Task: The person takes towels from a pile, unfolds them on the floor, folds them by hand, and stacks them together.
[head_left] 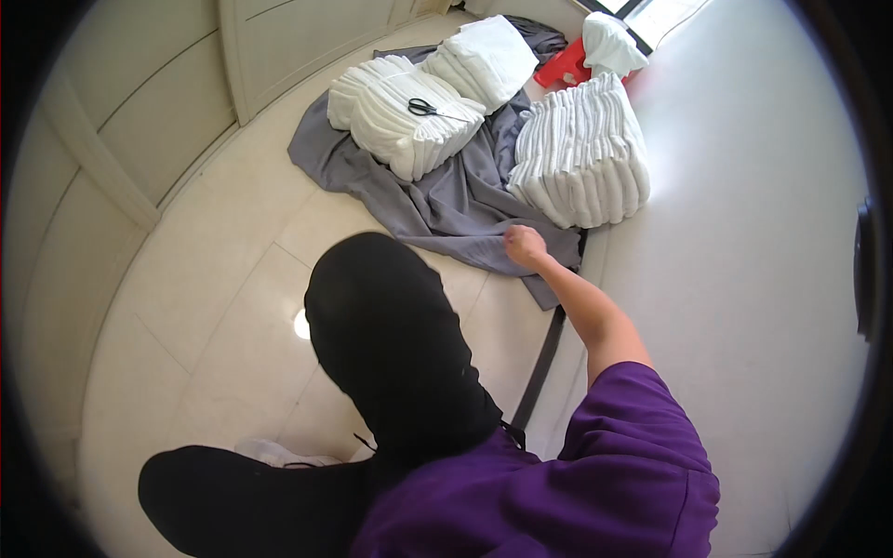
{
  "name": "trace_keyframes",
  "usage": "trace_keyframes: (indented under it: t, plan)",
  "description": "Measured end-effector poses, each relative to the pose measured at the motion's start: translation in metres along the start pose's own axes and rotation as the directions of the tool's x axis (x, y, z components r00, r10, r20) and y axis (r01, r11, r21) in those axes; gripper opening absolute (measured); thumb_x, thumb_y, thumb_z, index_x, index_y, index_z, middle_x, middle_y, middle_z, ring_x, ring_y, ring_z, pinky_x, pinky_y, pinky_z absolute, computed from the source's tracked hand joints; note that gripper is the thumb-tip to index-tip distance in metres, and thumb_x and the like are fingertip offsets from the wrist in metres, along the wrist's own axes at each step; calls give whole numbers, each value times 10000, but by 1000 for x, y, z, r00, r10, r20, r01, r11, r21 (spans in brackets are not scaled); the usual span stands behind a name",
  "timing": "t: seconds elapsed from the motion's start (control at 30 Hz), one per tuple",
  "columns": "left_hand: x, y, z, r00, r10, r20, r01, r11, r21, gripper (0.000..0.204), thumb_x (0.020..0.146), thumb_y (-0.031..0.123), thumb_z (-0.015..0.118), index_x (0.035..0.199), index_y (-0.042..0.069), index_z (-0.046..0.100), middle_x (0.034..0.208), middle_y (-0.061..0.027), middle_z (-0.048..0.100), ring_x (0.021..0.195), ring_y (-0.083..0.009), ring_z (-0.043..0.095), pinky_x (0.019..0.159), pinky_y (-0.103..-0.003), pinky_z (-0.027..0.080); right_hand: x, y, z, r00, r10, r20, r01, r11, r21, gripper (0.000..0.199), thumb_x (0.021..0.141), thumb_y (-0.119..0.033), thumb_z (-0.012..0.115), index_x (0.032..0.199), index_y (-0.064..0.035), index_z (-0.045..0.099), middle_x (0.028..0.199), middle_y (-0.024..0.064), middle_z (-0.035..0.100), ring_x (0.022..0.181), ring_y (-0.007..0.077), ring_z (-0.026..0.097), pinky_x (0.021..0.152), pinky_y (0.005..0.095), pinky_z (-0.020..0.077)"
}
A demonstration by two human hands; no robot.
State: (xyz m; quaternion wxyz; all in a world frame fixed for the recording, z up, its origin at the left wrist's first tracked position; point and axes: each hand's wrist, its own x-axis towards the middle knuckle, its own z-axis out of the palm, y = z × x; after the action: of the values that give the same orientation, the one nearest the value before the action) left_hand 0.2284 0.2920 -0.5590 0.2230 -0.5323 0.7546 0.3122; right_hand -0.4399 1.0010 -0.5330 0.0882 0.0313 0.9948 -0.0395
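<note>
While the left hand stays unseen, right hand [526, 246] fingers curl, grip unclear.

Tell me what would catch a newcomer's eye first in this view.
Likely the stacks of folded white towels at the top, lying on a grey sheet spread over the pale floor, with black-handled scissors on the middle stack. Below them the right hand, closed, reaches to the sheet's near edge. A black-clad knee fills the centre.
</note>
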Motion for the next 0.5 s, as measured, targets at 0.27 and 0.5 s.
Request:
trace_keyframes:
  t: [0.27, 0.5]
  plan:
    - [49, 253, -26, 962, 206, 177, -151, 948, -280, 428, 988, 212, 610, 1359, 22, 513, 1230, -166, 636, 1076, -319, 663, 873, -434, 550, 135, -46, 10, 834, -99, -542, 281, 923, 264, 202, 891, -162, 617, 1075, -89, 654, 982, 162, 688, 971, 369, 623, 864, 470, 496]
    - [41, 460, -40, 792, 510, 337, -205, 741, -639, 443, 948, 93, 635, 1358, -2, 495, 1173, -222, 644, 979, -325, 718, 811, -409, 617, 292, -89, -57, 650, -32, -759, 280, 939, 200, 230, 869, -143, 636, 1089, -78, 633, 1051, 130, 654, 1066, 336, 571, 867, 471, 468]
